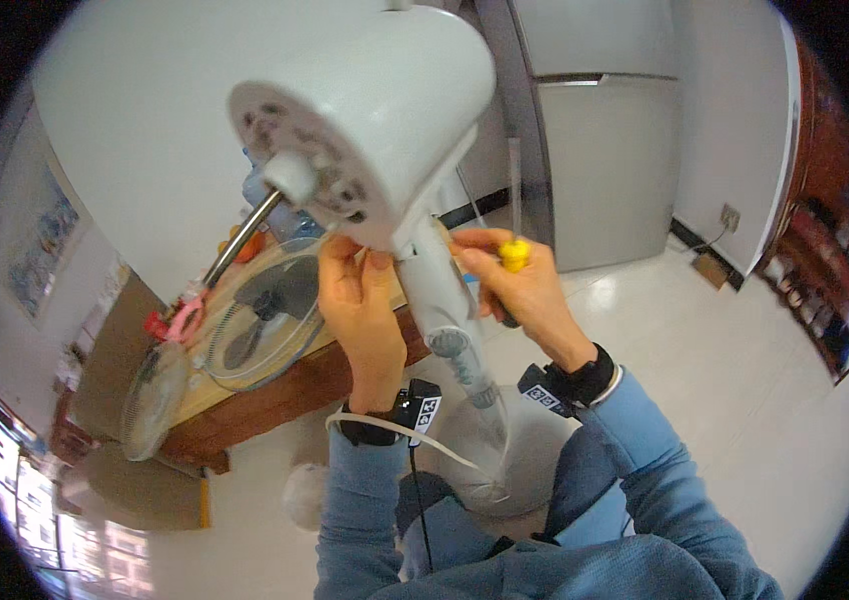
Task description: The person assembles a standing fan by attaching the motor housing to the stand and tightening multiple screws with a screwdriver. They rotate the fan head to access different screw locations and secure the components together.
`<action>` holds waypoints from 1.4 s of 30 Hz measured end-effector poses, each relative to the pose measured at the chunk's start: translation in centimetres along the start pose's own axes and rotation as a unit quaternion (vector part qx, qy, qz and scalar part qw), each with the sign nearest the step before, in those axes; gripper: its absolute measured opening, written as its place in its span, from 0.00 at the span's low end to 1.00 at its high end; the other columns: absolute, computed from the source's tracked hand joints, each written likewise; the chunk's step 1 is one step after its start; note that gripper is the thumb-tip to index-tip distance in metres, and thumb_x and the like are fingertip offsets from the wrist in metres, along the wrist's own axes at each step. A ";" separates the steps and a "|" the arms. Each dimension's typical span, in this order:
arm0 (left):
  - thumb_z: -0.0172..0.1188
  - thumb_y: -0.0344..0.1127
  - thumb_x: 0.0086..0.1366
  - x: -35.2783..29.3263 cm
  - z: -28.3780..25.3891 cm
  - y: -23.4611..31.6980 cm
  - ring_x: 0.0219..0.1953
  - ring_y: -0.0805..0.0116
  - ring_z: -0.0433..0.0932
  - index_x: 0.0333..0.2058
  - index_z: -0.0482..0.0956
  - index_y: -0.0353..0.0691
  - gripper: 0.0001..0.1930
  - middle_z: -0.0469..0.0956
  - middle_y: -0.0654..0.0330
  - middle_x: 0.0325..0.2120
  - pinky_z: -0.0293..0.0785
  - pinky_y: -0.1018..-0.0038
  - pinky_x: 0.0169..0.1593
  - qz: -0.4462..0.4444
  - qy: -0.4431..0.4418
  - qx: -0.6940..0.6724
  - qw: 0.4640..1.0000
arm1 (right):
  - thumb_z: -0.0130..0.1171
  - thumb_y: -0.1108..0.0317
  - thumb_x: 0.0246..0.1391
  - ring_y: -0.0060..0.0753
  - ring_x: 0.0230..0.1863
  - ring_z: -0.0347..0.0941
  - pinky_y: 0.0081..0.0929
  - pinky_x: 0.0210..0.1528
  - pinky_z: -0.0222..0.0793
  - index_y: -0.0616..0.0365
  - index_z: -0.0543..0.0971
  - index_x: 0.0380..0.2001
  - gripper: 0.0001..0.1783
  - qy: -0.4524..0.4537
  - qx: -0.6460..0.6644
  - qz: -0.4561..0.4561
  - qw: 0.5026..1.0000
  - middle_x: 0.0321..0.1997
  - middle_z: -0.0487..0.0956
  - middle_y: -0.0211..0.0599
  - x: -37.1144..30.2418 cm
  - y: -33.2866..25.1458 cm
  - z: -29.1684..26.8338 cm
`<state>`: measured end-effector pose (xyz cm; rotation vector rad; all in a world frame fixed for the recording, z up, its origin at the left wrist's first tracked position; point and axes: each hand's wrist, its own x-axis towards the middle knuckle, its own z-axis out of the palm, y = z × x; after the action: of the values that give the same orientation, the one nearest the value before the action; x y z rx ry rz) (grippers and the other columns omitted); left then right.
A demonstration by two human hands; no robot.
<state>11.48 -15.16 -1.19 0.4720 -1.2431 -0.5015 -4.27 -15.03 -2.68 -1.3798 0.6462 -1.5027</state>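
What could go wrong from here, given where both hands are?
The thin white cord crossing the black left wristband might snag if the left hand draws back. The yellow-and-black handled tool, held in the right hand with fingertips at the tubular white fan neck, could slip. The exposed silvery metal shaft juts out and might catch something.
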 end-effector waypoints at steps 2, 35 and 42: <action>0.55 0.28 0.64 -0.1 -0.3 0.5 0.46 0.71 0.70 0.46 0.69 0.32 0.13 0.72 0.60 0.42 0.64 0.74 0.53 -0.024 0.008 0.008 1.000 | 0.63 0.60 0.52 0.12 0.15 0.67 0.12 0.16 0.60 0.65 0.76 0.44 0.22 -0.027 0.049 0.024 0.998 0.22 0.76 0.27 0.1 1.3 0.5; 0.76 0.33 0.40 6.3 -3.9 2.3 0.57 0.58 0.67 0.60 0.54 0.45 0.50 0.63 0.59 0.56 0.66 0.59 0.60 -0.181 -0.158 -0.043 0.970 | 0.64 0.52 0.50 0.14 0.11 0.66 0.12 0.12 0.60 0.66 0.65 0.58 0.39 -0.015 0.103 -0.224 0.969 0.23 0.76 0.29 3.5 -7.3 0.3; 0.73 0.30 0.44 4.9 -2.8 2.1 0.57 0.62 0.65 0.61 0.53 0.44 0.47 0.64 0.60 0.55 0.63 0.65 0.60 -0.078 -0.112 -0.085 0.987 | 0.65 0.50 0.49 0.14 0.10 0.62 0.12 0.12 0.56 0.70 0.61 0.59 0.44 -0.039 0.037 -0.201 0.978 0.14 0.68 0.26 6.4 -7.7 0.4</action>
<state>15.57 -16.19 3.08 0.3763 -1.3695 -0.8050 -5.49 -17.58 6.96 -1.5681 0.2653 -1.7558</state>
